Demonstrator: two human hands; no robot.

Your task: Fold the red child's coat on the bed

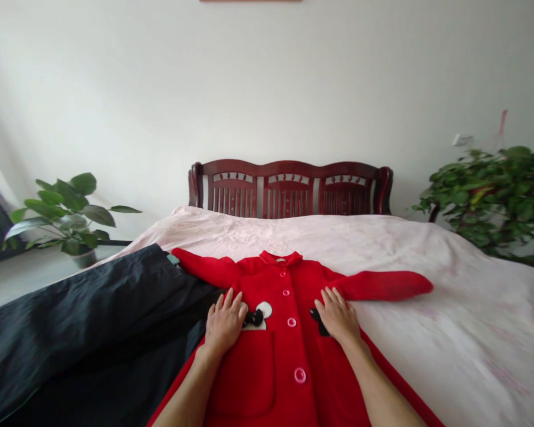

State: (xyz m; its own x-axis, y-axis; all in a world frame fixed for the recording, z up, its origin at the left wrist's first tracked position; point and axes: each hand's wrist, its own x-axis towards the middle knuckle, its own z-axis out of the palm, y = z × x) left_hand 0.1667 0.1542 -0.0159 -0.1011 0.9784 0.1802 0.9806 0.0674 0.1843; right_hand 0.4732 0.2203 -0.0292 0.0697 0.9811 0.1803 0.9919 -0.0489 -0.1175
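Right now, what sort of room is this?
Probably a room in somebody's home, maybe a bedroom. A red coat lies on a wide pale cloth, a carved wooden back stands beyond it, and a potted plant grows at the picture's left.

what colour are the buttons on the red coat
The buttons are pink, clearest in the head view.

Lt pink sheet [467, 338] w/ red coat [249, 367], dk garment [93, 308] on L

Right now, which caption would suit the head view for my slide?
Left hand and right hand rest on a red coat beside a dark garment on a pale sheet.
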